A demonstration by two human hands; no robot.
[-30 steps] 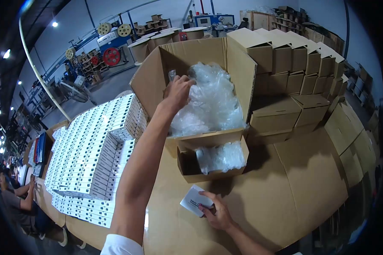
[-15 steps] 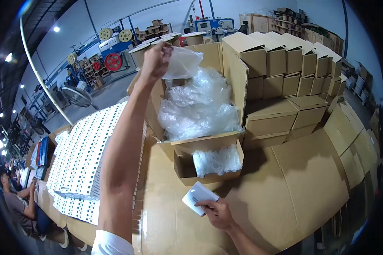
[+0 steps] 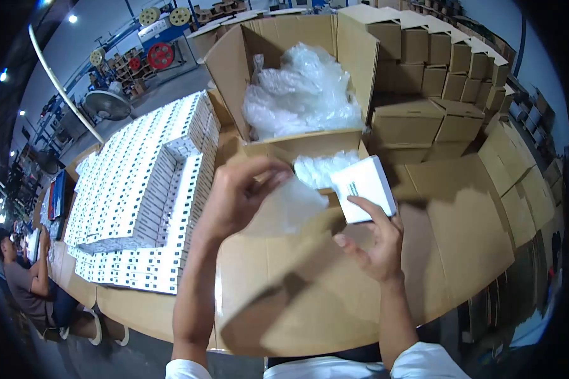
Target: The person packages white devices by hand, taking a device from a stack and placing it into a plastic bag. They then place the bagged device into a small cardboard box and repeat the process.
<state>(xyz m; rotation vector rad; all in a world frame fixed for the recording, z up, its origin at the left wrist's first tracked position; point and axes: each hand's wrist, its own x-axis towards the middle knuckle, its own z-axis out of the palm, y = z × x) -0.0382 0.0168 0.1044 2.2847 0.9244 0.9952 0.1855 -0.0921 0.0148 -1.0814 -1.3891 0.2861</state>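
A thin clear plastic bag [image 3: 292,205] hangs from the pinched fingers of my left hand [image 3: 240,192], over the middle of the cardboard-covered table. To its right, my right hand [image 3: 379,243] holds a flat white box [image 3: 365,189] with small print, thumb apart and fingers behind and along its lower edge. Behind both hands is a small open carton [image 3: 284,146] with wrapped clear packets [image 3: 325,167] in it, partly hidden by the white box. A large open carton [image 3: 231,79] behind that holds a heap of loose clear bags [image 3: 303,95].
Stacked white boxes [image 3: 126,202] with dark squares cover the left side. Rows of brown cartons [image 3: 408,120] stand at the back right, and flat cardboard [image 3: 455,221] lies in front of them. A person [image 3: 31,271] sits at the far left.
My left hand has come down from above the large carton toward me with the plastic bag. My right hand has lifted the white box and turned it. The view has tilted down.
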